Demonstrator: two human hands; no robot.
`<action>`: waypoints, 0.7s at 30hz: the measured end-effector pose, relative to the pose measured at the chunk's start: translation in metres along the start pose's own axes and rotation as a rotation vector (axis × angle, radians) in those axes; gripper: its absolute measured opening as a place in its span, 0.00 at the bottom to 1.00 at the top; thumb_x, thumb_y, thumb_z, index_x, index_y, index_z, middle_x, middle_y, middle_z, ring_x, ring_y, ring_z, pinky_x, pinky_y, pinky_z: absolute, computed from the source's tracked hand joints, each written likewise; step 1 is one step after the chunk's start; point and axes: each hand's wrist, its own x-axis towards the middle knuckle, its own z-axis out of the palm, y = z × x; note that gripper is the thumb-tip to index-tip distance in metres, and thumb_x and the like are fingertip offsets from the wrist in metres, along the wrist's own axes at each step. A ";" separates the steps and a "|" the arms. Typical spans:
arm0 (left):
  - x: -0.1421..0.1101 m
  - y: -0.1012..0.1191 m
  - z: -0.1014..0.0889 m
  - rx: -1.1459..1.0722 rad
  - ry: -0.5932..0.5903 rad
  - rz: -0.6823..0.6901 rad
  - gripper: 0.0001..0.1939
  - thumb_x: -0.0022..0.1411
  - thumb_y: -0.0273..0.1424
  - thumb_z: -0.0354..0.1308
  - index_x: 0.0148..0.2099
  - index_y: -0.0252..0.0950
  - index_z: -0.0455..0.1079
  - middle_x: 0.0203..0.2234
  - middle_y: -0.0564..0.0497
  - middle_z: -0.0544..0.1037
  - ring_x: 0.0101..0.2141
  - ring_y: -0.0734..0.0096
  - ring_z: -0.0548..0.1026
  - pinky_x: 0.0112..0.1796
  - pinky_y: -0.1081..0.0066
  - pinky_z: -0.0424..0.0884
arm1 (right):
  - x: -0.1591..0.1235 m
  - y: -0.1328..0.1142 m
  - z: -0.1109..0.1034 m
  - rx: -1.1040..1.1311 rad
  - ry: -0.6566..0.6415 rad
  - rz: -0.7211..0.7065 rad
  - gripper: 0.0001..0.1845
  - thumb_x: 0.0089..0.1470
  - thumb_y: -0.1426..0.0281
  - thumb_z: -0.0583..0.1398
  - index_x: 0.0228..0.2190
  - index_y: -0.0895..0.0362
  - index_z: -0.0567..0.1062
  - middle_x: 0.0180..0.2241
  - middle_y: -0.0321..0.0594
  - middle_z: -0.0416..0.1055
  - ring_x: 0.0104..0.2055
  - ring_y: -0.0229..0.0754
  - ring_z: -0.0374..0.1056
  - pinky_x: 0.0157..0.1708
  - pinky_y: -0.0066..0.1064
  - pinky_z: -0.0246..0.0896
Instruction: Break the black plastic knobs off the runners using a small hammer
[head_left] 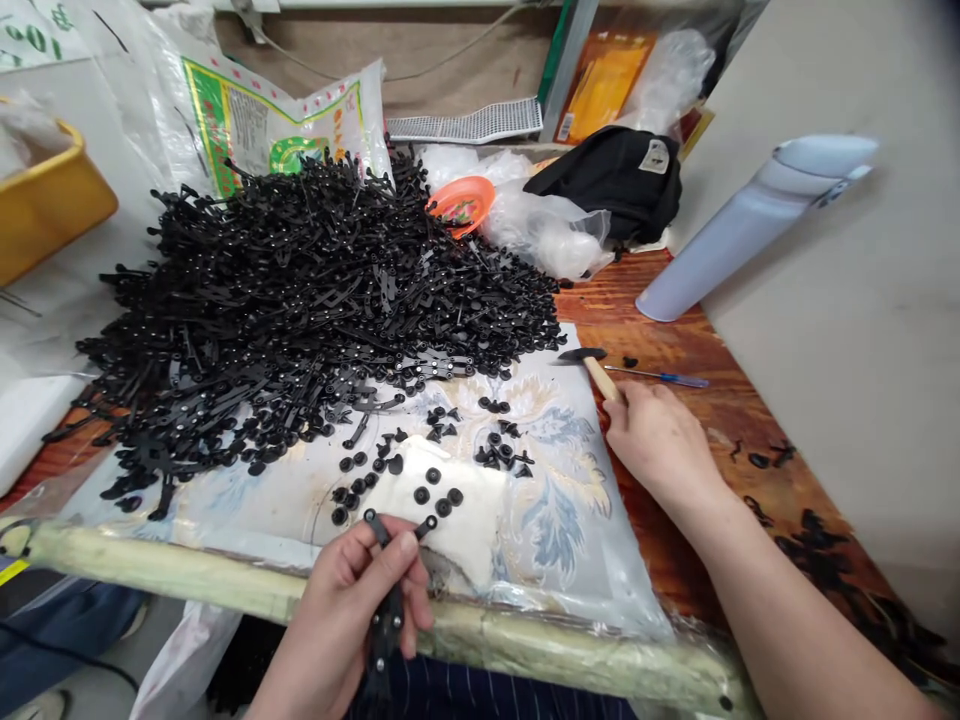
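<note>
At the wrapped near rail point(187, 572) of the bench, the left hand point(349, 620) closes around a black perforated plastic strip point(388, 630). The right hand point(660, 445) lies on a wooden hammer handle point(600, 378), its grip unclear. Loose black studs point(433, 476) dot the floral cloth point(555, 520); beyond, a large heap of strips point(300, 290) remains, seemingly most of the batch.

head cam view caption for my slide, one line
Left hand holds a black plastic strip, right hand touches a hammer, beside a heap of black strips
</note>
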 end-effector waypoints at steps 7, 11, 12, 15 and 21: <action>-0.001 0.001 0.000 -0.040 0.023 0.005 0.13 0.52 0.37 0.69 0.31 0.34 0.71 0.15 0.56 0.73 0.13 0.77 0.69 0.11 0.80 0.64 | -0.051 -0.012 -0.044 0.310 -0.115 -0.101 0.14 0.62 0.60 0.49 0.33 0.53 0.69 0.21 0.36 0.70 0.20 0.42 0.66 0.20 0.31 0.61; -0.005 -0.001 0.005 -0.021 0.108 0.012 0.15 0.49 0.39 0.70 0.26 0.35 0.70 0.14 0.57 0.72 0.12 0.77 0.69 0.10 0.82 0.62 | -0.108 -0.018 -0.045 0.513 -0.219 -0.373 0.10 0.64 0.63 0.51 0.42 0.52 0.68 0.21 0.32 0.69 0.19 0.38 0.67 0.18 0.25 0.61; -0.005 -0.002 0.005 -0.019 0.120 0.009 0.16 0.49 0.39 0.70 0.25 0.35 0.69 0.13 0.57 0.72 0.12 0.77 0.68 0.10 0.82 0.62 | -0.119 -0.018 -0.043 0.521 -0.266 -0.425 0.11 0.65 0.65 0.51 0.47 0.51 0.68 0.25 0.34 0.73 0.23 0.39 0.71 0.21 0.25 0.65; -0.004 -0.003 0.004 -0.021 0.138 -0.002 0.16 0.51 0.40 0.68 0.24 0.35 0.69 0.11 0.55 0.72 0.11 0.78 0.66 0.11 0.80 0.62 | -0.140 -0.016 -0.034 0.503 -0.329 -0.482 0.17 0.65 0.66 0.52 0.54 0.49 0.66 0.38 0.40 0.78 0.36 0.43 0.77 0.32 0.25 0.71; -0.004 -0.001 0.009 -0.019 0.147 -0.054 0.15 0.50 0.39 0.69 0.24 0.35 0.70 0.14 0.54 0.75 0.12 0.78 0.68 0.13 0.79 0.62 | -0.141 -0.015 -0.022 0.506 -0.408 -0.401 0.17 0.66 0.66 0.50 0.54 0.50 0.68 0.44 0.42 0.78 0.41 0.45 0.77 0.38 0.30 0.72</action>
